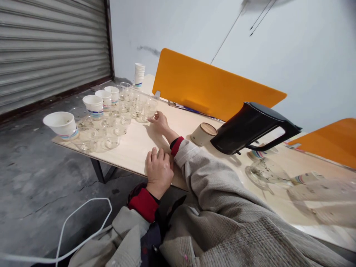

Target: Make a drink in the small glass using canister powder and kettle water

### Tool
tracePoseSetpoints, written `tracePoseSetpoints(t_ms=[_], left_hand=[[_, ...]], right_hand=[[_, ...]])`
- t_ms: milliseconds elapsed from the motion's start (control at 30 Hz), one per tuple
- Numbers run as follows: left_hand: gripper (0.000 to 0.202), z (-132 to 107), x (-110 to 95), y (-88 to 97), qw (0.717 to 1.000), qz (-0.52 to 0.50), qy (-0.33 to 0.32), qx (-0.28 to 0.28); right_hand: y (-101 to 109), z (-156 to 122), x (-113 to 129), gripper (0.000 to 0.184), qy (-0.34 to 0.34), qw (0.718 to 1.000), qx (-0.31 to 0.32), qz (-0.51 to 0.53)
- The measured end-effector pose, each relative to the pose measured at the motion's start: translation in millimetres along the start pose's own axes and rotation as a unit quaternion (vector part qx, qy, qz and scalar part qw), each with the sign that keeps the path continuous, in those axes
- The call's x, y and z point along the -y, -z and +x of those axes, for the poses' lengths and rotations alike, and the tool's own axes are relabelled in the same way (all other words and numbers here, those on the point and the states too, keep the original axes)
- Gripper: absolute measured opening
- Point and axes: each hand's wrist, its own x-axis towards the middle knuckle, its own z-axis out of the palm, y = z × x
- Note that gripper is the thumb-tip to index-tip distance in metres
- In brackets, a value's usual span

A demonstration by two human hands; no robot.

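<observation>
My right hand (160,122) reaches to the near right edge of a cluster of clear glass cups. Its thumb and fingers are closed at the side of one glass cup (149,108), low on it; the exact grip is partly hidden. Palm down, my left hand (159,170) rests at the front edge of the table (139,142), fingers loosely spread with nothing in them. More glass cups (112,142) crowd the table's left end, several with bits of something at the bottom. Among them stand white paper cups (93,105), and a larger-looking paper cup (61,124) sits at the corner.
Right of my arm stand a beige canister (202,135) with a wooden lid and a black electric kettle (247,128). Beyond lies a glass pitcher (267,171) near paper cups. An orange divider (211,85) borders the back; stacked paper cups (139,76) stand far left.
</observation>
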Motion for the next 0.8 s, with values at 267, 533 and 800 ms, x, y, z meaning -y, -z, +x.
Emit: tracePoseSetpoints(t_ms=[267, 533, 800], left_hand=[[0.039, 1, 0, 1.3, 1.0, 0.001, -0.001, -0.004], [0.037, 1, -1, 1.1, 1.0, 0.019, 0.002, -0.011], [0.037, 0, 0, -0.4, 1.0, 0.025, 0.006, -0.012]], right_hand=[[58, -43, -4, 0.082, 0.022, 0.998, 0.054, -0.001], [49, -47, 6, 0.07, 0.031, 0.994, 0.098, -0.046], [21, -32, 0, 0.062, 0.047, 0.993, 0.107, -0.036]])
